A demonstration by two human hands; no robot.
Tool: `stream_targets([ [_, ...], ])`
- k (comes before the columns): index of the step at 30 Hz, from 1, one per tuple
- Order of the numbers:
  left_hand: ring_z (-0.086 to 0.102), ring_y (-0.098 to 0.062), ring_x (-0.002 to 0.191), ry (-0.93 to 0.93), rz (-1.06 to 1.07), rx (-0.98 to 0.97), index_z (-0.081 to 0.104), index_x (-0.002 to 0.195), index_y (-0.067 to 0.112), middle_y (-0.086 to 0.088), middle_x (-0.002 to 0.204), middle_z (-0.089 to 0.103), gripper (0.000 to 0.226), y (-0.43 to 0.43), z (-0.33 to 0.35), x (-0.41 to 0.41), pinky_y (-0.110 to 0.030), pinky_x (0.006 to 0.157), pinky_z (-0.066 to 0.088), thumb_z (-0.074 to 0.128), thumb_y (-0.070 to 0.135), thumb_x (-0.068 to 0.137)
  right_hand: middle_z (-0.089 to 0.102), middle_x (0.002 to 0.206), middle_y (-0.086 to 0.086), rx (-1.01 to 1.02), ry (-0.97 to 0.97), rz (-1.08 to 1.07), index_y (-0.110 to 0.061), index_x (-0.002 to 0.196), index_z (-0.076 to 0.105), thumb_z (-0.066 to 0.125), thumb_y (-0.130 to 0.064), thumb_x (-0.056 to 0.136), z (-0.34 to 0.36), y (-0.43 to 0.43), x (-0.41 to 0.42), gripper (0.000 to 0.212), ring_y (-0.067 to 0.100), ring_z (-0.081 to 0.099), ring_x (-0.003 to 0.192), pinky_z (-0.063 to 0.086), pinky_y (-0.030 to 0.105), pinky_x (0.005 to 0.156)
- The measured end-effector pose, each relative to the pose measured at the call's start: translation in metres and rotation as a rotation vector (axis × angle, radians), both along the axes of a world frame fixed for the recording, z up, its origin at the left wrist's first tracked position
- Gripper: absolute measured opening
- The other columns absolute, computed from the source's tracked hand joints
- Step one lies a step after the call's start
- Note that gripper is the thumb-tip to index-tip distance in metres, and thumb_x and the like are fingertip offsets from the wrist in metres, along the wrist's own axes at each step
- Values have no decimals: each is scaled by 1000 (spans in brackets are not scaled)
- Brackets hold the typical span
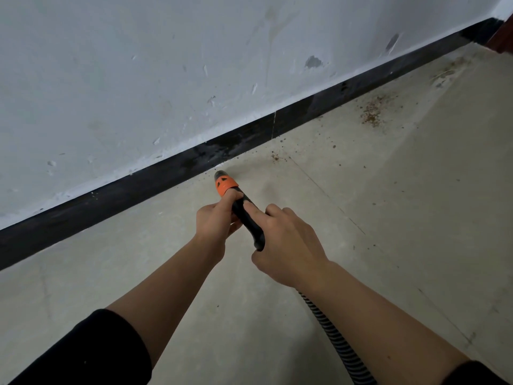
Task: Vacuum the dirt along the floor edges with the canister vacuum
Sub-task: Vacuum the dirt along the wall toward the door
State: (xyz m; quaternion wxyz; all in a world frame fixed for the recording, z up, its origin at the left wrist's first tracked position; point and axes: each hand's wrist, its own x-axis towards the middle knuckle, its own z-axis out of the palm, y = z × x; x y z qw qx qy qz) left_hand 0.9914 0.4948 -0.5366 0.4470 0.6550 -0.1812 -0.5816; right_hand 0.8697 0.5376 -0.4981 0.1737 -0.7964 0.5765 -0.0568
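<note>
A black vacuum handle (251, 223) with an orange collar (225, 185) points its nozzle tip at the floor beside the black skirting board (172, 169). My left hand (215, 222) grips the handle just behind the collar. My right hand (288, 247) grips its rear end, index finger lying along the top. A ribbed black hose (336, 343) runs back from under my right wrist. Brown dirt (372, 113) lies scattered along the floor edge further right, with a small patch (277, 157) close to the nozzle. The canister is out of view.
A scuffed white wall (166, 73) rises above the skirting. The grey tiled floor (388, 218) stretches right and toward me. More debris (447, 70) lies near the far corner, beside a reddish-brown door frame (502, 37).
</note>
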Motion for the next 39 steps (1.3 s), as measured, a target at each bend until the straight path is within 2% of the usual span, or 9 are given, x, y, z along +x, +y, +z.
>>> stream_targets([
  [5, 70, -25, 92, -10, 37, 12, 64, 86, 5, -16, 97, 71, 19, 5, -2, 17, -28, 75, 55, 67, 24, 86, 33, 95, -5, 15, 11, 52, -32, 151, 13, 60, -21, 85, 3, 0, 13, 82, 18, 36, 85, 35, 29, 66],
  [17, 69, -23, 88, -44, 122, 20, 64, 85, 6, -13, 91, 71, 17, 18, -2, 50, -29, 76, 54, 65, 23, 87, 32, 97, -4, 19, -3, 157, -30, 152, 12, 59, -21, 88, 1, 2, 42, 80, 16, 33, 87, 33, 29, 67],
  [20, 69, -23, 89, -45, 130, 22, 63, 86, 7, -12, 91, 70, 17, 19, -3, 52, -31, 80, 54, 65, 24, 88, 31, 97, -4, 12, 1, 164, -30, 152, 11, 58, -22, 88, 0, 1, 45, 80, 16, 32, 87, 33, 29, 67],
  [33, 69, -24, 87, -3, 29, -1, 63, 80, 4, -14, 91, 70, 19, -11, 1, 18, -27, 72, 55, 67, 23, 85, 36, 94, -4, -10, 4, 39, -32, 151, 15, 61, -20, 83, 2, -13, 16, 83, 18, 39, 85, 40, 30, 66],
  [39, 69, -27, 95, -24, 15, 8, 62, 80, 5, -15, 94, 70, 20, -17, -3, 9, -29, 75, 56, 68, 24, 85, 35, 95, -5, -8, 0, 15, -32, 151, 13, 61, -22, 83, -3, -17, 8, 84, 18, 38, 86, 40, 30, 67],
])
